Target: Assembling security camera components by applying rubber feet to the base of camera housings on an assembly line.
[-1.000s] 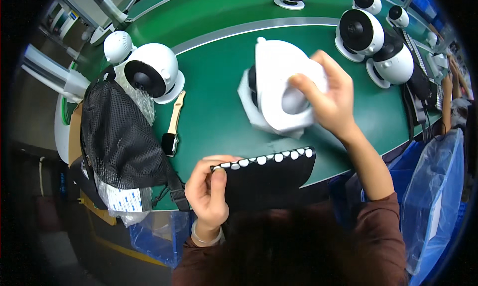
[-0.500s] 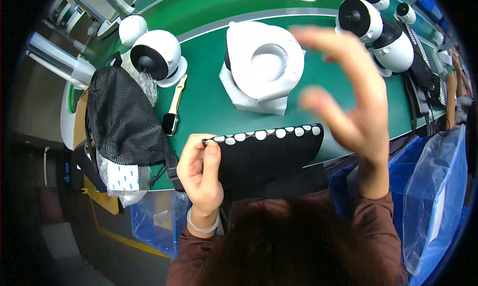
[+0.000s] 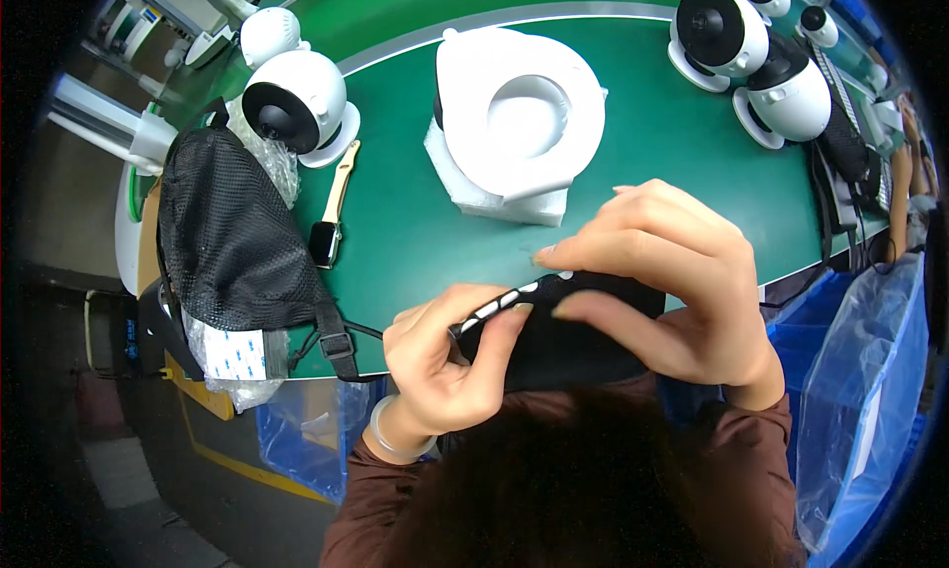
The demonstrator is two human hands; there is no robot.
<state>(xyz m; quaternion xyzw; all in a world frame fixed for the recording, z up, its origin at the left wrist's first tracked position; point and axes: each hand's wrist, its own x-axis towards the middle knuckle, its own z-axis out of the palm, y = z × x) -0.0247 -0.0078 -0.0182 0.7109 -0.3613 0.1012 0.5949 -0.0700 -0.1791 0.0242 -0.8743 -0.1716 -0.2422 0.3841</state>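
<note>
My left hand [image 3: 450, 355] pinches one end of a black sheet [image 3: 554, 350] between thumb and fingers. White round pads [image 3: 509, 298] run in a row along the sheet's upper edge, which now tilts up to the right. Around the other end of that edge, my right hand [image 3: 682, 281] has its thumb and forefinger apart, with the sheet's edge between them; nothing shows gripped there. Beyond the hands, a white rounded housing [image 3: 470, 74] with a round recess rests on a white foam block [image 3: 445, 168].
White camera-like devices with black fronts stand left [image 3: 314, 88] and right [image 3: 786, 103]. A wristwatch [image 3: 324, 242] with a beige strap lies near a black mesh bag [image 3: 232, 242]. Blue plastic-lined bins [image 3: 840, 400] stand below the table edge. A keyboard and cables are at far right.
My right hand has come down from beside the housing to the sheet's padded edge. My left hand has shifted right, and the sheet's edge has tilted and is partly covered.
</note>
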